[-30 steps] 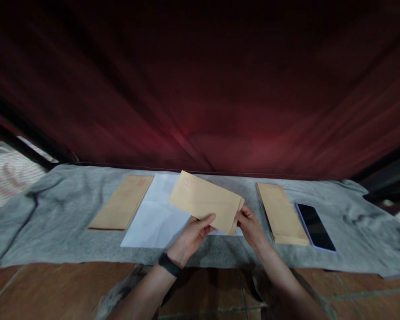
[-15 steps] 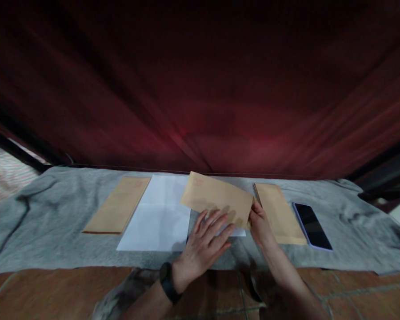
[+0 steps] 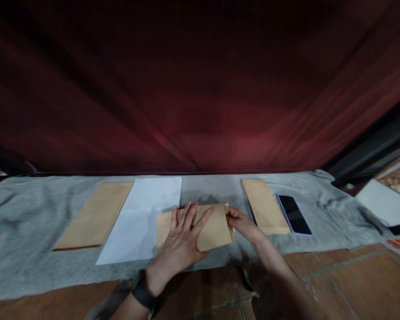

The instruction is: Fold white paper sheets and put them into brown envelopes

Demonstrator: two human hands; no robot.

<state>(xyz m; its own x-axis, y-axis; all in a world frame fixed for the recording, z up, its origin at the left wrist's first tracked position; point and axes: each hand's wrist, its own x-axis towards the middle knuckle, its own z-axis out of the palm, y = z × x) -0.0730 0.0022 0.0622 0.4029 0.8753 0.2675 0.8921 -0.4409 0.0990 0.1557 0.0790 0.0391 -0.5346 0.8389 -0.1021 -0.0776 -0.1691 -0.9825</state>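
A brown paper envelope [image 3: 215, 231] lies in front of me on the grey cloth, its right part bulging or folded over. My left hand [image 3: 180, 240], a dark band on its wrist, rests on it with fingers spread, pressing from above. At the envelope's right end, my right hand [image 3: 238, 220] pinches the edge between thumb and fingers. A sliver of white shows by that edge; what it belongs to is mostly hidden. White paper sheets [image 3: 136, 235] with a crease lie to the left, partly under the envelope.
Farther left is a stack of brown envelopes [image 3: 93, 218]. To the right sit more brown envelopes [image 3: 265, 206] and a phone [image 3: 294, 215] in a purple case. Grey cloth [image 3: 20, 222] covers the surface, with a dark red curtain [image 3: 200, 111] behind and floor tiles [image 3: 346, 271] below.
The envelope has come down from a raised, tilted position to lie nearly level, closer to me. My left hand has moved onto it; my right hand still grips its right end. The view has shifted.
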